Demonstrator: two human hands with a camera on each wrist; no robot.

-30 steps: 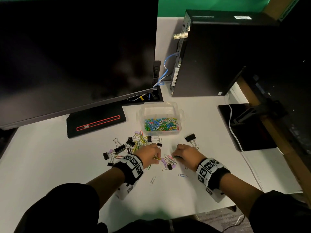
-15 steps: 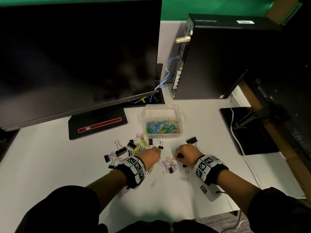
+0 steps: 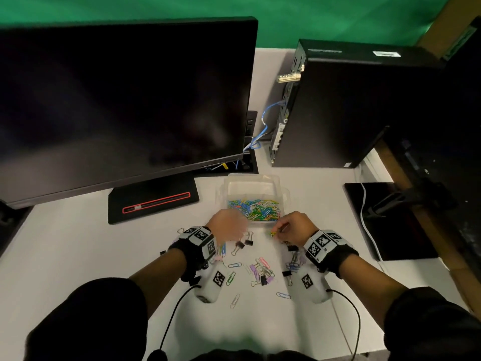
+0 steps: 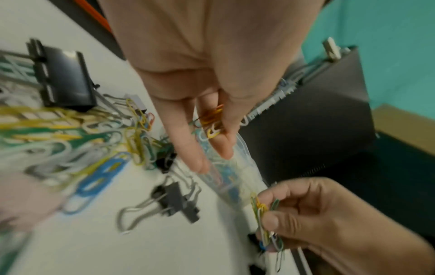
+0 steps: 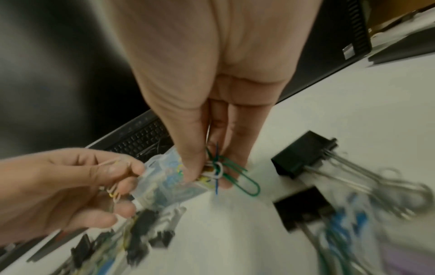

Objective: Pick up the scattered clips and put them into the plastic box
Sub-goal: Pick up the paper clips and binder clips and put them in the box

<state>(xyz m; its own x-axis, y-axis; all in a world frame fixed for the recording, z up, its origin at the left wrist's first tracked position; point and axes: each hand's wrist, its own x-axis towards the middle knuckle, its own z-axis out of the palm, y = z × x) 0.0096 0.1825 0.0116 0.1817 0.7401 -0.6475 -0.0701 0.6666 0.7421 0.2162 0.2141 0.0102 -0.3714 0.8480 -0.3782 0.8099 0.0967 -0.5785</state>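
Note:
The clear plastic box (image 3: 252, 185) stands mid-table, its floor covered with coloured paper clips. My left hand (image 3: 234, 226) hovers at its near left corner and pinches a small bunch of orange, yellow and white paper clips (image 4: 212, 123). At the near right corner my right hand (image 3: 279, 230) pinches green, white and blue paper clips (image 5: 221, 169). More scattered paper clips (image 3: 260, 269) and black binder clips (image 3: 246, 242) lie on the table behind and between my wrists.
A large dark monitor (image 3: 117, 100) on its red-lined base (image 3: 153, 201) fills the left. A black computer tower (image 3: 338, 108) stands behind the box to the right. A black pad (image 3: 390, 220) with a white cable (image 3: 364, 217) lies near the right table edge.
Both hands have lifted off the clip pile and moved forward to the box's near edge, each carrying a pinch of paper clips.

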